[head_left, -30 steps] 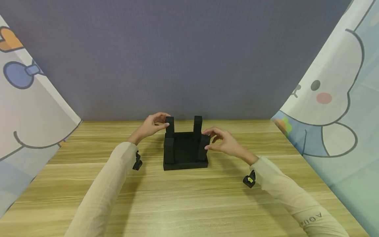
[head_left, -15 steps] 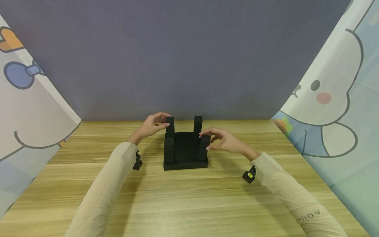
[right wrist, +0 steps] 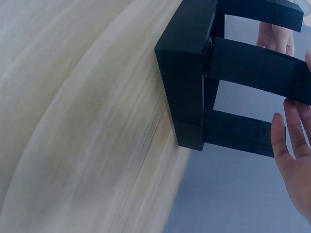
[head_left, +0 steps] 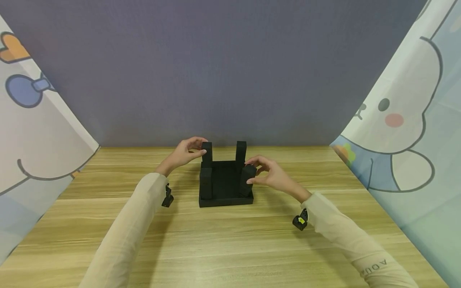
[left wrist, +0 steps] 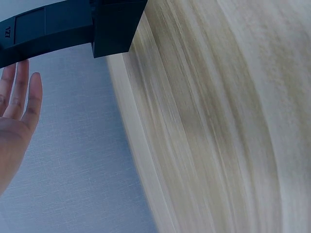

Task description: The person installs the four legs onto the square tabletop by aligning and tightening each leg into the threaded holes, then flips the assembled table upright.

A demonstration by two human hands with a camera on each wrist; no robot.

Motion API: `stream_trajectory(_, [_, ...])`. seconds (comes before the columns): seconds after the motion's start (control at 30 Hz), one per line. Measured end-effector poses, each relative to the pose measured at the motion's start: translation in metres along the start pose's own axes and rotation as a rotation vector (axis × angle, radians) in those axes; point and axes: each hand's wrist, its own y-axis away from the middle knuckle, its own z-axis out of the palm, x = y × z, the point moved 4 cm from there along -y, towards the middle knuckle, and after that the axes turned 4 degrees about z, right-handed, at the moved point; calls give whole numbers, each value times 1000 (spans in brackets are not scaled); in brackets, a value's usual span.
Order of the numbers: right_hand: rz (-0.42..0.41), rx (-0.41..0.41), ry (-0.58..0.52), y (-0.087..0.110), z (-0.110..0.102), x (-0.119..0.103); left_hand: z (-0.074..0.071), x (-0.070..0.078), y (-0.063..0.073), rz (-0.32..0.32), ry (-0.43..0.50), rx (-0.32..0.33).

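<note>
On the table stands a black square base [head_left: 226, 202] with an upright black leg at each corner, like a small upturned stool. The left hand [head_left: 185, 153] pinches the back left leg [head_left: 207, 153] near its top, thumb in front. With thumb and fingers, the right hand [head_left: 272, 175] grips the upper part of the front right leg [head_left: 247, 183], which leans slightly outward. In the right wrist view, that leg [right wrist: 257, 68] meets the base at a visible joint. The left wrist view shows one leg [left wrist: 48, 30] above the fingers; the left thumb is out of that view.
The front left leg [head_left: 206, 184] and back right leg [head_left: 241, 152] stand untouched. A wood-grain table [head_left: 230, 244] lies beneath, with a grey panel [head_left: 216, 72] behind it. Cartoon-printed cloths [head_left: 399, 100] flank both sides. Each wrist carries a small black camera [head_left: 300, 220].
The right hand's fingers have shifted round the front right leg and its thumb has moved left across it. The leg's top looks slightly turned. The left hand stays in place.
</note>
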Motion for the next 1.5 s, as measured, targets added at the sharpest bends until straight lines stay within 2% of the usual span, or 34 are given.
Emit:
stream_trajectory(0.2, [-1, -28, 15, 2, -2, -20, 1, 0, 1, -2, -8, 7])
stream_trajectory(0.43, [9, -115, -2, -3, -7, 12, 0, -3, 0, -3, -12, 14])
stream_trajectory(0.6, [-8, -141, -19, -5, -8, 12, 0, -4, -1, 2, -15, 13])
stream_trajectory(0.73, [-3, -110, -6, -4, -6, 8, 0, -4, -1, 0, -9, 11])
stream_trajectory(1.0, [21, 14, 28, 5, -2, -19, 1, -4, -1, 4, -9, 12])
stream_trajectory(1.17, [46, 38, 49, 6, -1, -23, 1, -5, -2, 10, -10, 10])
stream_trajectory(1.4, [15, -43, 51, 3, -5, -19, 0, -5, -2, 18, -8, 9])
stream_trajectory(1.5, [-2, -92, 39, 0, -7, -8, -1, -4, -2, 20, -11, 11])
